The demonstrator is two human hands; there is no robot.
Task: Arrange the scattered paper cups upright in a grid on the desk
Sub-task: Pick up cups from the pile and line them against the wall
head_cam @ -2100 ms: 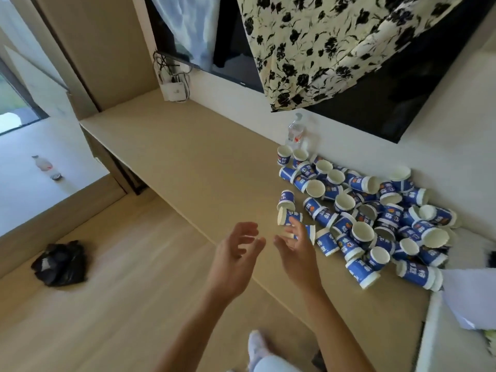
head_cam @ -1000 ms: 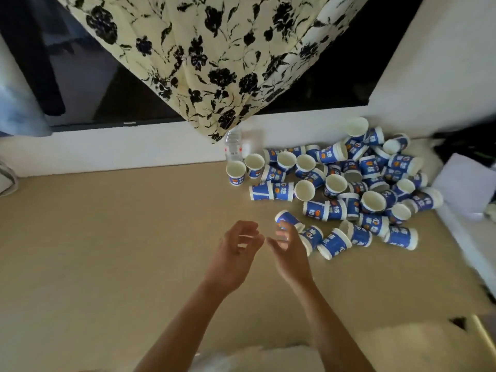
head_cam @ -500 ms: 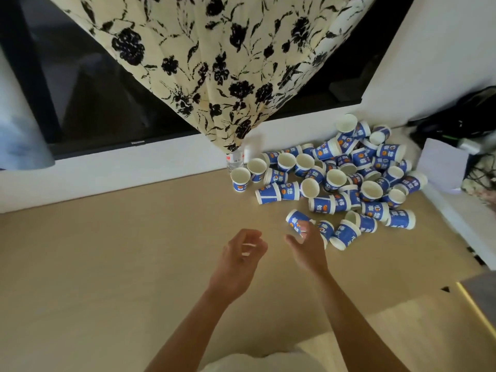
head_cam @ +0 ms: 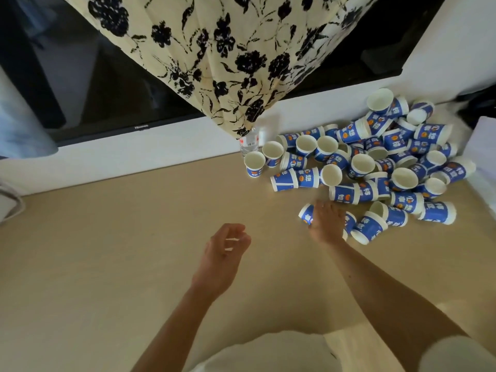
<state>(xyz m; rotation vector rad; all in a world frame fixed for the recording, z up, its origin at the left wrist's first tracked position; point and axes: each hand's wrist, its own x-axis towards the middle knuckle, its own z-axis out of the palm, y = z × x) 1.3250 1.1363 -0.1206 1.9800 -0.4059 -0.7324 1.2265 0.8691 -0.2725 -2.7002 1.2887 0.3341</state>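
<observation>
Several blue and white paper cups (head_cam: 359, 165) lie in a heap at the back right of the tan desk (head_cam: 107, 237), most on their sides. A few at the heap's left edge stand upright, such as one cup (head_cam: 253, 165). My right hand (head_cam: 326, 224) lies over a cup on its side (head_cam: 306, 212) at the heap's near edge, fingers curled over it; its base sticks out to the left. My left hand (head_cam: 224, 253) hovers over the desk to the left with loosely curled fingers, holding nothing.
A small clear bottle (head_cam: 249, 143) stands against the white wall behind the leftmost cups. A floral cloth (head_cam: 228, 49) hangs over a dark screen (head_cam: 94, 76). Something white (head_cam: 483, 146) lies right of the heap. The desk's bare surface stretches left and toward me.
My view has swung to face the wall. My right hand has reached forward and come down on the nearest lying cup. My left hand has stayed curled beside it.
</observation>
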